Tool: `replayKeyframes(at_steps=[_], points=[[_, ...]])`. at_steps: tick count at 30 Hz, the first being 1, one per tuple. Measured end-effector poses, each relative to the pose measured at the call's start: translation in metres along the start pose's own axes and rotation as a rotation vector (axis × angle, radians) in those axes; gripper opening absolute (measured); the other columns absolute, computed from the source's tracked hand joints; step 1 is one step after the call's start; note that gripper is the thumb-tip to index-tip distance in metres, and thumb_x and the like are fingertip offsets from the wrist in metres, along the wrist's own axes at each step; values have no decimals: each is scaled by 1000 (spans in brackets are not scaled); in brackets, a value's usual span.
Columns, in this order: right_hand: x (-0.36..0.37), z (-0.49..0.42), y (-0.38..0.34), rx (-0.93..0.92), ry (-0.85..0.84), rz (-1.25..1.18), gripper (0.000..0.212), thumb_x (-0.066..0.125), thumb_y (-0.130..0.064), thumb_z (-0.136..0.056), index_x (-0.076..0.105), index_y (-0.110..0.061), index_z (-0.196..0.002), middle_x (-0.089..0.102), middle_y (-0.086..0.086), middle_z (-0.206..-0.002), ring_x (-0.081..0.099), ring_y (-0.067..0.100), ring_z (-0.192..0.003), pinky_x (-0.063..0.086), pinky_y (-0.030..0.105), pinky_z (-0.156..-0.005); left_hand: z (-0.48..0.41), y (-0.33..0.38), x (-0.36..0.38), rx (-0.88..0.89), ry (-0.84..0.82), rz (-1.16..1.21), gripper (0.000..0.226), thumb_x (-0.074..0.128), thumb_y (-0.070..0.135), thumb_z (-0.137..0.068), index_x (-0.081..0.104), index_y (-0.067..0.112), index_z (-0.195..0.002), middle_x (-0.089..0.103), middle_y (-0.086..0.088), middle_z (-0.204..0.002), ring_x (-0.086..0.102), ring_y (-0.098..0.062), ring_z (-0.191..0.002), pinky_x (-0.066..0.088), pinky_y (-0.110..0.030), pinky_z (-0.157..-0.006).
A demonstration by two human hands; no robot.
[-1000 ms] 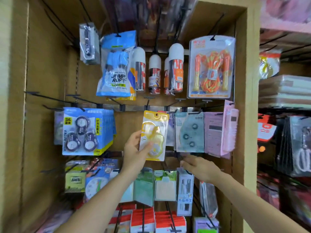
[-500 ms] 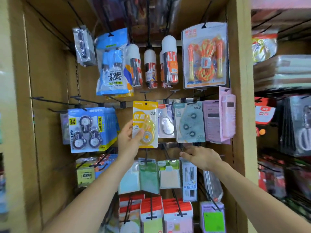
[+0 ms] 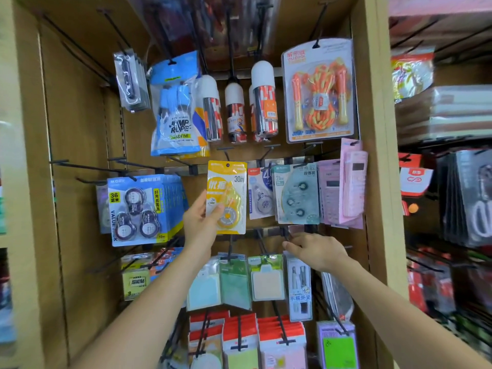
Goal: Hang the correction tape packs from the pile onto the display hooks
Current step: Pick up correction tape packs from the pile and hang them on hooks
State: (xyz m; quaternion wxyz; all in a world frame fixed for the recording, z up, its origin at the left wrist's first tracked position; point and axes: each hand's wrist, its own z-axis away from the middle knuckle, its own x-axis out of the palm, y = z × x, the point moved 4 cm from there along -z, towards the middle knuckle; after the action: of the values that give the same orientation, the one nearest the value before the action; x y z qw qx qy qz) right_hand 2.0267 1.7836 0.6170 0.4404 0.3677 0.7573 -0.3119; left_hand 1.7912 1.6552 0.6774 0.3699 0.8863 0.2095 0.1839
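One yellow-and-white card-backed correction tape pack [image 3: 226, 197] stands upright in the middle row of the display. The dark punch hole near its top edge lies right at a thin black wire hook [image 3: 226, 155]; whether the hook passes through the hole cannot be told. The left hand [image 3: 199, 225] pinches the pack's lower left corner, thumb across the clear blister front and fingers behind the card.

Just beside it on the right hang a white-and-blue single correction tape pack [image 3: 262, 193] and a pale teal three-tape pack [image 3: 296, 194], then pink calculator packs [image 3: 351, 185]. Well to the left hangs a blue three-tape value pack [image 3: 138, 209].

Lower right, the right hand [image 3: 316, 250] reaches to the metal rail [image 3: 269, 231] under that row, its fingertips at the root of a black hook; whether they grip it cannot be told.

Higher up hang a blue jump rope bag [image 3: 174, 107] and an orange jump rope blister card [image 3: 319, 89].
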Motion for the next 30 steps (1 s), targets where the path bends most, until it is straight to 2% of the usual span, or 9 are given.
replayKeyframes(at_steps=[5, 8, 11, 13, 15, 18, 22, 27, 30], points=[[-1, 4, -2, -11, 0, -2, 63, 20, -72, -93, 63, -36, -123, 58, -8, -137, 55, 22, -123, 43, 42, -97, -3, -13, 0, -67, 11, -33, 29, 64, 14, -97, 70, 33, -119, 76, 11, -108, 71, -12, -104, 59, -44, -92], [-2, 5, -2, -20, -1, -11, 63, 21, -72, -94, 63, -35, -122, 59, -7, -137, 55, 23, -123, 43, 42, -96, -7, -13, 1, 7, 33, -230, 37, 67, 19, -95, 62, 26, -131, 72, 14, -107, 68, -13, -106, 58, -38, -90], [-2, 4, -2, -35, 17, 9, 64, 19, -72, -93, 65, -34, -118, 61, -5, -133, 58, 24, -118, 46, 43, -93, -6, -4, 1, 315, 144, -702, 65, 71, 30, -91, 42, 20, -148, 51, 0, -140, 47, -22, -131, 45, -40, -105], [0, 3, -3, -53, 34, 22, 65, 17, -72, -93, 66, -36, -114, 64, -6, -127, 60, 23, -112, 47, 41, -88, -6, 5, 11, 613, 120, -975, 63, 71, 30, -88, 46, 24, -146, 43, -3, -148, 40, -27, -135, 43, -45, -105], [1, 2, -3, -67, 54, 27, 65, 15, -73, -92, 66, -38, -111, 65, -7, -120, 61, 23, -107, 46, 40, -82, -14, 8, 23, 735, 28, -1174, 64, 67, 36, -87, 45, 28, -147, 37, -5, -154, 35, -31, -139, 41, -49, -106], [-1, 3, -4, -78, 64, 37, 61, 17, -71, -93, 66, -38, -107, 66, -4, -117, 61, 24, -106, 43, 39, -79, -38, -2, 34, 690, -39, -1352, 72, 60, 46, -89, 37, 23, -152, 27, -15, -159, 27, -37, -144, 36, -52, -111], [0, 4, -5, -75, 61, 44, 56, 19, -68, -94, 64, -41, -113, 64, -3, -125, 60, 27, -114, 44, 40, -84, -60, -20, 43, 679, -102, -1550, 77, 55, 51, -90, 31, 16, -155, 24, -23, -159, 25, -41, -144, 32, -52, -114], [1, 5, -5, -79, 78, 62, 55, 20, -64, -96, 65, -37, -113, 62, -4, -130, 60, 24, -114, 47, 41, -86, -93, -41, 47, 549, -211, -1567, 78, 55, 50, -91, 25, 20, -157, 18, -20, -163, 24, -38, -146, 33, -52, -114], [0, 5, -6, -68, 79, 71, 57, 22, -63, -97, 67, -34, -114, 58, -7, -135, 60, 22, -116, 47, 40, -88, -107, -51, 56, 380, -319, -1547, 77, 50, 51, -94, 16, 28, -159, -2, -10, -168, 27, -37, -146, 35, -50, -111]])
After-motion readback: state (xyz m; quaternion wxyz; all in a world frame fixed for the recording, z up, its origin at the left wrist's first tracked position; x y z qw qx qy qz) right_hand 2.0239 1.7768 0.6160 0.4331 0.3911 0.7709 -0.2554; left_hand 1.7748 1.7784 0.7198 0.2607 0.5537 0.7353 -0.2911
